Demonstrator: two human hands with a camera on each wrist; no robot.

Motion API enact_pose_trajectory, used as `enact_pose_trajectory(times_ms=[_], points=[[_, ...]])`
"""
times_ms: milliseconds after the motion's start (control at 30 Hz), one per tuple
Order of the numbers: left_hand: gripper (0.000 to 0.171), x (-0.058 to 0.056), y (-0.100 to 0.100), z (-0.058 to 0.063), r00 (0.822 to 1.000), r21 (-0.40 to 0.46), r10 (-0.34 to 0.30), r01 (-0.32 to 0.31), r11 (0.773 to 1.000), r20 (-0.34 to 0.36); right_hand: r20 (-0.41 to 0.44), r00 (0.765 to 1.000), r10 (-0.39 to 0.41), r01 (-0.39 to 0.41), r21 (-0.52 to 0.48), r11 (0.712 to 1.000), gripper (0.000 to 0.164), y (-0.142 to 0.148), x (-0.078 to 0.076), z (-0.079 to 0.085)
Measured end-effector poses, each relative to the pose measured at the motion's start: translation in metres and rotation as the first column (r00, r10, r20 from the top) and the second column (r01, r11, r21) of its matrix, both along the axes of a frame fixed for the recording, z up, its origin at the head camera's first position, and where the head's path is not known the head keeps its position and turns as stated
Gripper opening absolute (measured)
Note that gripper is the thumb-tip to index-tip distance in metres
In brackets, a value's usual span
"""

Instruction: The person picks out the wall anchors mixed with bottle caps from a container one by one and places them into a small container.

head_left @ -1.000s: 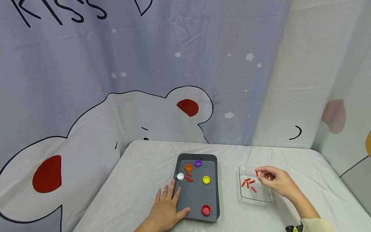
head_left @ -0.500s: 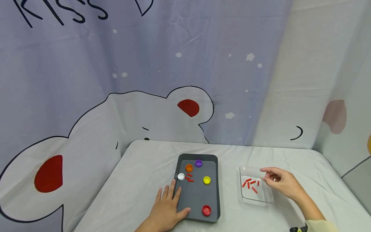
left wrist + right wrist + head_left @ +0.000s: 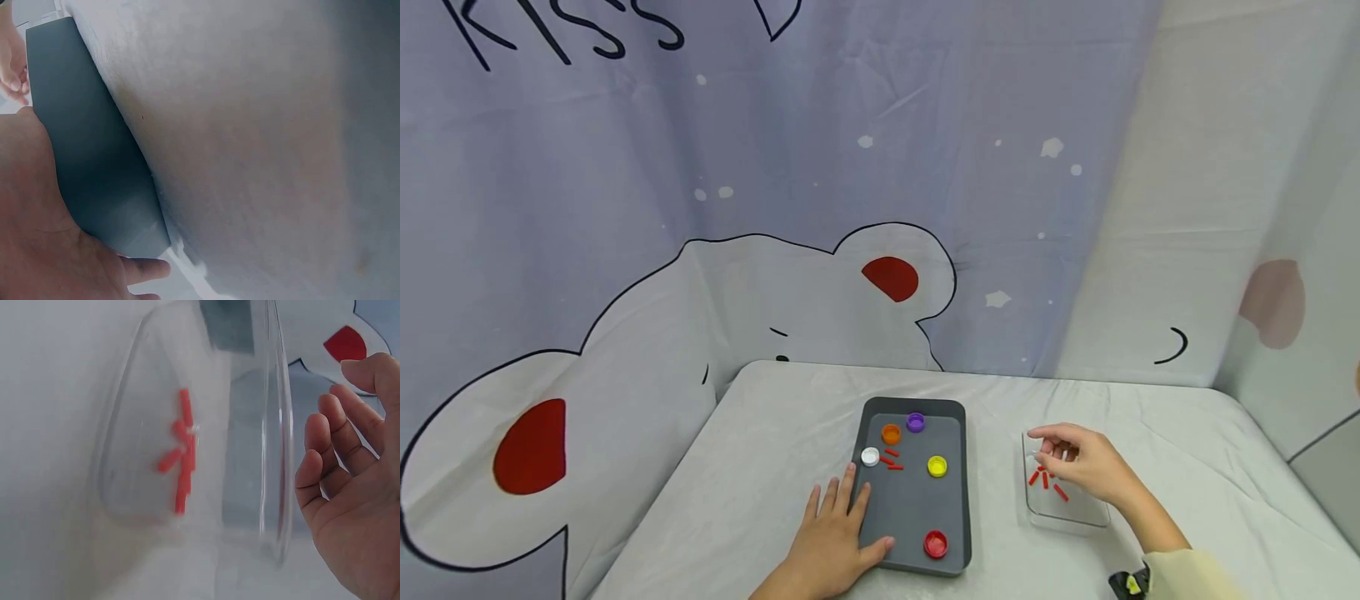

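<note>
My left hand (image 3: 829, 542) lies with fingers spread at the left edge of a grey tray (image 3: 913, 517), touching its rim. In the left wrist view the palm is beside the tray's dark side wall (image 3: 94, 137). Over a clear plastic box (image 3: 1067, 521) hovers my right hand (image 3: 1093, 467), fingers loosely bent and holding nothing. Several short red sticks (image 3: 186, 456) lie on the box's floor; the hand hides some of them in the head view. The right wrist view shows the thumb apart from the fingers, beyond the box wall.
On the tray are a white cap (image 3: 869, 457), an orange cap (image 3: 891, 434), a purple cap (image 3: 915, 422), a yellow cap (image 3: 937, 466) and a red cap (image 3: 936, 544). Three red sticks (image 3: 892, 460) lie near the white one. A white cloth (image 3: 760, 467) covers the table.
My right hand has let go of a red stick, which dropped into the clear box, and then moved left over the box. The left hand stays in place.
</note>
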State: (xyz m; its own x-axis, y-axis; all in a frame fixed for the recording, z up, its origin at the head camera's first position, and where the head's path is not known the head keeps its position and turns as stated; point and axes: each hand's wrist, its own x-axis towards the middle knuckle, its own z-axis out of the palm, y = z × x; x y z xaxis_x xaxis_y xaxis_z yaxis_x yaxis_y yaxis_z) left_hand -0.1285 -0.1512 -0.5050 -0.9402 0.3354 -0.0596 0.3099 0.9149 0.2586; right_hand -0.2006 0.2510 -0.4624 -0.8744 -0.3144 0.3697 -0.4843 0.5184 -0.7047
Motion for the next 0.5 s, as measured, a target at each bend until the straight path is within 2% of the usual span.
enact_pose_trajectory(times_ms=[233, 500], points=[[0.091, 0.0, 0.0, -0.001, 1.0, -0.001, -0.002, 0.002, 1.0, 0.001, -0.016, 0.995, 0.095, -0.095, 0.034, 0.995, 0.027, -0.033, -0.014, 0.004], [0.092, -0.001, 0.0, 0.0, 1.0, -0.012, -0.001, 0.001, 1.0, 0.006, 0.056, 0.98, 0.191, -0.194, 0.055, 0.979, 0.029, -0.065, -0.03, 0.006]])
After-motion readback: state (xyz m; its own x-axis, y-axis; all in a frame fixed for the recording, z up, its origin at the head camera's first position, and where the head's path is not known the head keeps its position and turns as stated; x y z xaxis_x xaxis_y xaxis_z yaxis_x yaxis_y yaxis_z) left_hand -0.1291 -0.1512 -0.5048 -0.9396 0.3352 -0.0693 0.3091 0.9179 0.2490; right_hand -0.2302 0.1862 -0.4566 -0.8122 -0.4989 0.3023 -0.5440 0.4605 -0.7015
